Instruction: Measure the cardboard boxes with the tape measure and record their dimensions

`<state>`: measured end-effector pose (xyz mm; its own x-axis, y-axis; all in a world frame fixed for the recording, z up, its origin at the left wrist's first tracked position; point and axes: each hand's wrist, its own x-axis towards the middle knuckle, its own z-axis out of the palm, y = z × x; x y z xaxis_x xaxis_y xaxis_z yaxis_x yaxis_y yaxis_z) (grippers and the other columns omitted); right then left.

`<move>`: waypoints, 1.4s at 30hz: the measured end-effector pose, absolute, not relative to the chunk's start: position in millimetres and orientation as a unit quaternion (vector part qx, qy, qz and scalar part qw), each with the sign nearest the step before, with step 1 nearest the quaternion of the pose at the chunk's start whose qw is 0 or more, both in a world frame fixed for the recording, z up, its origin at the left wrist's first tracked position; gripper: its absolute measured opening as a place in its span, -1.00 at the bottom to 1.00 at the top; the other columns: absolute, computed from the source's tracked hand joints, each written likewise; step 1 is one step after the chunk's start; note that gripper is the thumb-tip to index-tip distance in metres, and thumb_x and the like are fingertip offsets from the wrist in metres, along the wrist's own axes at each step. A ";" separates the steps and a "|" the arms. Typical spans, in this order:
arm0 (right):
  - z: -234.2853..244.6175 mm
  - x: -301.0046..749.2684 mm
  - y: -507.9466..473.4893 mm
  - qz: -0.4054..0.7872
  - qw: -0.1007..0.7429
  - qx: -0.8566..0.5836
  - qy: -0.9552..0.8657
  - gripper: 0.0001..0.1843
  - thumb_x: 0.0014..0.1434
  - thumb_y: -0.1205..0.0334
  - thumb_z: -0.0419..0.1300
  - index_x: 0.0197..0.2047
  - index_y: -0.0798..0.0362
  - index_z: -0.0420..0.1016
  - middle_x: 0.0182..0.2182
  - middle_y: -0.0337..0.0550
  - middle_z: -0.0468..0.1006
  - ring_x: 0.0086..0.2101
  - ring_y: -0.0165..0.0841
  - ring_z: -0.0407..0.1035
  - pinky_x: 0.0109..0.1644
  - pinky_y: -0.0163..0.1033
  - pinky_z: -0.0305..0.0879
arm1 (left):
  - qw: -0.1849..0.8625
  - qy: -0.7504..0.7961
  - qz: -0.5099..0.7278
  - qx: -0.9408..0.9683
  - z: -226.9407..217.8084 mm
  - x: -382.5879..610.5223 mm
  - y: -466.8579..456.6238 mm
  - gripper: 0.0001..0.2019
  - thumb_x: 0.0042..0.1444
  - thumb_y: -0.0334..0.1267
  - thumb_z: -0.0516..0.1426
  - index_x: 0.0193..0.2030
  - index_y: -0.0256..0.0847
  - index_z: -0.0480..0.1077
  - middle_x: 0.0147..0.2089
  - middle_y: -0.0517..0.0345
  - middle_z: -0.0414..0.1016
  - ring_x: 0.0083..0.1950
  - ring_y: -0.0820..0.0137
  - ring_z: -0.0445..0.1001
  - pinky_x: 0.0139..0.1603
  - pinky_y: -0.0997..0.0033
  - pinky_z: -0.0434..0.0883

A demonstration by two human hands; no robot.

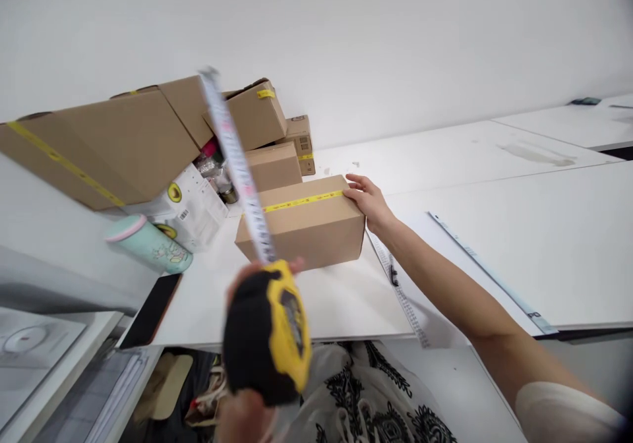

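Observation:
My left hand [247,411] grips a black and yellow tape measure [270,334] close to the camera; its white blade [236,159] sticks up and away over the boxes. My right hand [368,200] reaches out and rests its fingers on the right end of a closed cardboard box [301,229] sealed with yellow tape, which lies on the white table [346,298].
More cardboard boxes [128,143] are piled at the back left against the wall. A mint tumbler [148,244] lies on its side by white packets [195,209]. A dark phone [151,311] lies at the table's left edge. Long rulers [489,275] lie under my right arm.

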<state>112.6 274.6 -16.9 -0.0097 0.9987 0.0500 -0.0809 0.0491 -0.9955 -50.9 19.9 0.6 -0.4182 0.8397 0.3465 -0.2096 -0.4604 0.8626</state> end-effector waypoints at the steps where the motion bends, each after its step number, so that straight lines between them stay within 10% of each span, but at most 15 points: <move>1: -18.8 108.8 280.1 0.511 0.534 -0.463 -0.489 -0.41 0.00 0.16 0.26 0.15 -0.05 0.44 0.18 -0.01 0.43 0.03 -0.17 0.45 0.08 -0.10 0.44 | 0.401 0.388 0.719 0.414 -6.3 -38.8 11.1 -0.27 -0.18 0.35 0.29 0.14 0.13 0.47 0.21 0.07 0.48 0.30 -0.22 0.37 0.11 -0.23 0.50; 7: -15.7 107.9 301.3 0.447 0.584 -0.448 -0.508 -0.55 0.19 0.13 0.11 0.16 -0.09 0.41 0.30 -0.10 0.37 0.22 -0.23 0.29 0.31 -0.05 0.22 | 0.670 0.326 0.569 0.349 -34.8 14.8 1.3 -0.13 -0.25 0.22 0.42 0.22 0.03 0.31 0.05 -0.11 0.50 0.05 -0.11 0.56 -0.15 0.08 0.57; 13: 0.9 109.6 322.0 0.439 0.559 -0.435 -0.552 -0.69 0.29 0.17 0.06 0.01 0.00 0.54 0.18 -0.08 0.52 0.18 -0.24 0.33 0.28 -0.08 0.21 | 0.669 0.335 0.589 0.305 -34.8 36.8 3.5 -0.10 -0.34 0.19 0.45 0.17 0.00 0.29 0.08 -0.10 0.46 0.08 -0.10 0.54 -0.03 0.00 0.54; 22: 6.3 82.9 338.4 0.510 0.506 -0.417 -0.557 -0.90 0.14 0.28 0.27 -0.34 0.12 0.60 -0.43 -0.15 0.58 -0.41 -0.38 0.38 -0.28 -0.25 0.36 | 0.709 0.320 0.566 0.272 -33.5 40.4 -4.2 -0.09 -0.36 0.22 0.42 0.21 0.14 0.30 0.09 -0.10 0.52 0.25 -0.26 0.42 0.21 -0.25 0.41; 42: 1.8 81.4 356.2 0.500 0.473 -0.446 -0.572 -0.86 0.06 0.40 0.33 -0.49 0.14 0.48 -0.55 -0.17 0.50 -0.52 -0.46 0.33 -0.43 -0.33 0.27 | 0.727 0.349 0.562 0.184 -3.5 44.1 -2.3 -0.09 -0.41 0.10 0.50 0.18 0.08 0.34 -0.09 -0.03 0.61 0.18 -0.14 0.51 0.19 -0.09 0.46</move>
<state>81.4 356.2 1.8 -0.1545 0.9833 0.0962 0.0377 0.1032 -0.9939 44.1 -2.3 -3.5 0.1240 0.9457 -0.3004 -0.6894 0.2999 0.6594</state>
